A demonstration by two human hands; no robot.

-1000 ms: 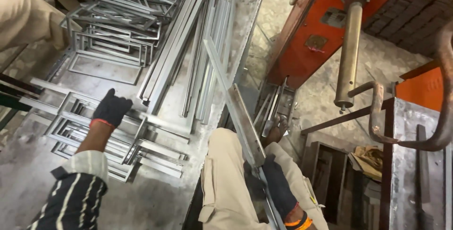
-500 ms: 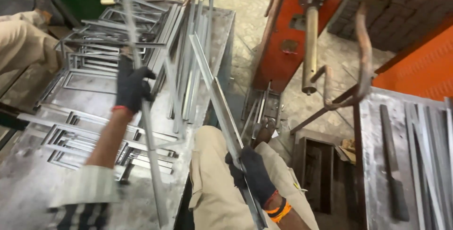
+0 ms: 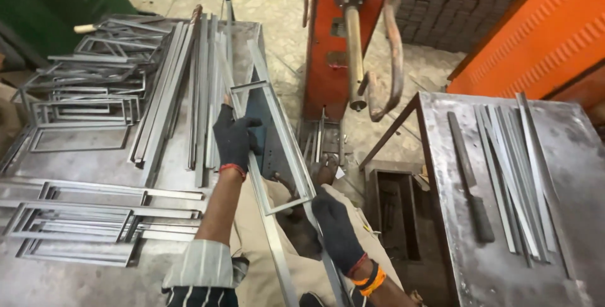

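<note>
On the left steel counter (image 3: 94,168), flat rectangular frames of grey metal strip (image 3: 75,234) lie stacked along its near edge, more frames (image 3: 82,102) are piled toward its far left corner, and long grey metal strips (image 3: 183,92) run lengthwise near its right edge. The left hand (image 3: 234,138), in a dark glove, has its grip closed round the left side of an open rectangular frame of grey metal strip (image 3: 277,146), held tilted above the counter's right edge. The right hand (image 3: 337,231), also gloved, clamps the frame's near right corner over the person's lap. Beyond stands an orange welding machine (image 3: 328,36). The right grey metal counter (image 3: 567,156) carries more long strips (image 3: 517,174) and a dark flat file (image 3: 469,174)
</note>
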